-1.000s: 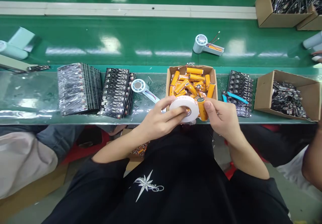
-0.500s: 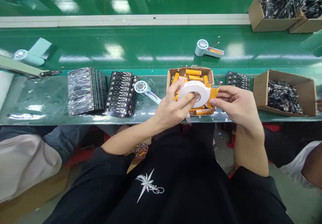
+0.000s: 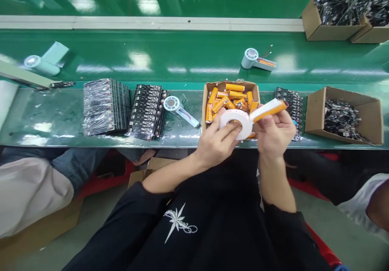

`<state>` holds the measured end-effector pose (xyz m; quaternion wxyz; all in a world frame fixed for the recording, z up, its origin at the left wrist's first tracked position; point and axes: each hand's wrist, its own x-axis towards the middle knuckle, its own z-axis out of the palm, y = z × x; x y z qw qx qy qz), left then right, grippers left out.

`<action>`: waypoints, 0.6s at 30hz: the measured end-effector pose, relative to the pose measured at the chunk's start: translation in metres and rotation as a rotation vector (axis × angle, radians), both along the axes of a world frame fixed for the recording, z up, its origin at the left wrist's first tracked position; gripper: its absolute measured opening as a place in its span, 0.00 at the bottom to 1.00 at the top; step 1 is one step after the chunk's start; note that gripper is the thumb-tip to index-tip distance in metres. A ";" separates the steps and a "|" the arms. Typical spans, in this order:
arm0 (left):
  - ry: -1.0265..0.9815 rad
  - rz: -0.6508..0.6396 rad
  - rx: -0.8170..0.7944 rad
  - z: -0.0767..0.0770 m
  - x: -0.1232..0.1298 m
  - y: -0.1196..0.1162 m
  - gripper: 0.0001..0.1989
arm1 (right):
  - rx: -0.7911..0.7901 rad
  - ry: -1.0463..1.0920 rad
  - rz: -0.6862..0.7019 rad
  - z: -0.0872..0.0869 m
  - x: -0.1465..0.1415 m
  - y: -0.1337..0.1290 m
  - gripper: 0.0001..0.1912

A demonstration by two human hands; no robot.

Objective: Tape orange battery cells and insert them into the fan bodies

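My left hand [image 3: 217,141] grips a roll of white tape [image 3: 245,130], with fingers through its core. In my right hand [image 3: 275,135] is an orange cylindrical battery [image 3: 270,110], tilted up to the right. A white strip of tape lies along the battery's upper side and runs to the roll. Both hands are over the front of a cardboard box [image 3: 206,96] of orange batteries. Left of the box lies a light-blue handheld fan [image 3: 182,110] with its handle uncovered.
Stacked black circuit boards [image 3: 142,112] and a wrapped board stack [image 3: 105,108] stand to the left. More boards [image 3: 291,100] and a box of small boards [image 3: 313,117] are at right. Another blue fan [image 3: 251,58] lies farther back. People sit on both sides.
My right hand has turned the battery up and away from the roll, and the white strip now shows along it. The roll has moved slightly down and right with my left hand.
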<state>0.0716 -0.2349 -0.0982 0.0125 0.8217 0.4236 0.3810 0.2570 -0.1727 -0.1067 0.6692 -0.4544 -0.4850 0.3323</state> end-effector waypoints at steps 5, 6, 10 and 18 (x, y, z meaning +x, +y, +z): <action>0.112 -0.128 -0.191 -0.005 -0.010 0.015 0.17 | 0.324 0.104 -0.179 0.023 0.065 0.058 0.09; 0.142 -0.165 -0.213 -0.001 -0.016 0.025 0.19 | 0.344 0.126 -0.137 0.027 0.070 0.063 0.09; 0.244 -0.219 -0.190 0.016 -0.063 0.054 0.23 | 0.324 -0.071 -0.007 0.034 0.070 0.042 0.28; 0.529 -0.030 -0.292 -0.014 -0.204 0.081 0.14 | 0.254 -0.199 -0.140 0.018 0.111 -0.029 0.25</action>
